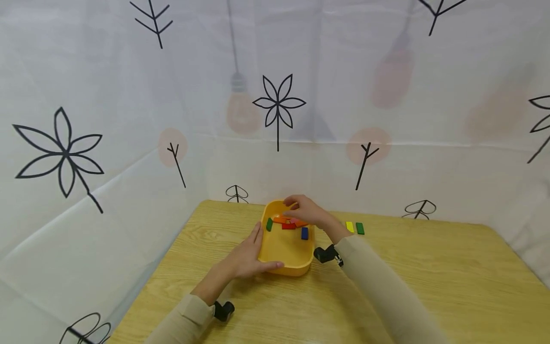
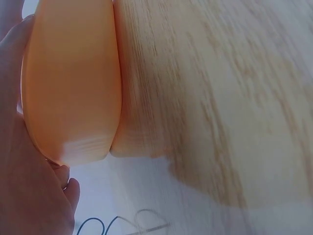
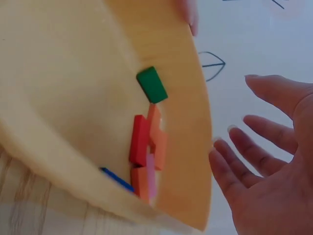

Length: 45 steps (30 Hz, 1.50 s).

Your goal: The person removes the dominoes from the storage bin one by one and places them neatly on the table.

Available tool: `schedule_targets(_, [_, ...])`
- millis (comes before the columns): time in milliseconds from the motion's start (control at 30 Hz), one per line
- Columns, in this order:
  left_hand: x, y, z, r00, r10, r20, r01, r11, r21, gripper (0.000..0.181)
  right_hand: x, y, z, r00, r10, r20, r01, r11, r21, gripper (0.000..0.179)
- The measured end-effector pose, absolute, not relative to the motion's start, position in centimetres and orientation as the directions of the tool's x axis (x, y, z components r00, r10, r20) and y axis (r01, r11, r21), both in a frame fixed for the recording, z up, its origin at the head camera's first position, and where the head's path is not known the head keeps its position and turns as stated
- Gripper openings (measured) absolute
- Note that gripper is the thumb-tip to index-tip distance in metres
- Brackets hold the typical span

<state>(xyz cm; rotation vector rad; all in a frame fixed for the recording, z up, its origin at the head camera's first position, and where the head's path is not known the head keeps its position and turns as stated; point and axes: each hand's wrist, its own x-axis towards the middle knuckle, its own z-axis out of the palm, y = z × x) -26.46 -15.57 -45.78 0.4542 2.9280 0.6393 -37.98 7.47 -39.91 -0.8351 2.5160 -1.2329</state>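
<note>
A yellow plastic tray (image 1: 283, 251) stands on the table with small coloured blocks inside. My left hand (image 1: 246, 255) holds its near left corner, the thumb along the near rim and the fingers along the left wall. Over the tray's far end is my right hand (image 1: 307, 210); in the right wrist view its fingers (image 3: 279, 134) are spread apart and hold nothing. Inside lie a green block (image 3: 152, 84), a red block (image 3: 139, 139), orange blocks (image 3: 159, 147), a pink block (image 3: 151, 176) and a blue block (image 1: 304, 233). The left wrist view shows the tray's outer wall (image 2: 73, 73).
To the right of the tray, a yellow block (image 1: 350, 227) and a green block (image 1: 360, 228) lie on the wooden table (image 1: 412, 272). A white curtain (image 1: 322, 167) with plant drawings hangs close behind the table's far edge and along the left side.
</note>
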Motion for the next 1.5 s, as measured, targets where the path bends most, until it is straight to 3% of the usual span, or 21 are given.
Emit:
schedule_targets(500, [-26.4,-15.6,-46.1,-0.944,0.329,-0.008,0.296,0.86,0.416,0.123,-39.8,4.1,-42.6,-0.838,-0.545,-0.031,-0.359,0.593,-0.721,0.049])
schedule_targets(933, [-26.1,-15.4,-45.8,-0.943,0.333,-0.012,0.297,0.856,0.422,0.126,-39.7,2.1,-44.1,-0.81,-0.587,-0.004,-0.452,0.628,-0.633,0.047])
schedule_targets(1167, [-26.2,-15.6,-45.9,-0.941,0.337,-0.002,0.306,0.857,0.415,0.125,-39.2,1.5,-44.8,-0.834,-0.55,-0.048,-0.398,0.659,-0.638,0.038])
schedule_targets(1500, [-26.3,-15.8,-46.0,-0.943,0.333,-0.009,0.3,0.863,0.406,0.124,-39.5,1.4,-45.3,-0.826,-0.564,-0.01,-0.449,0.668,-0.593,0.038])
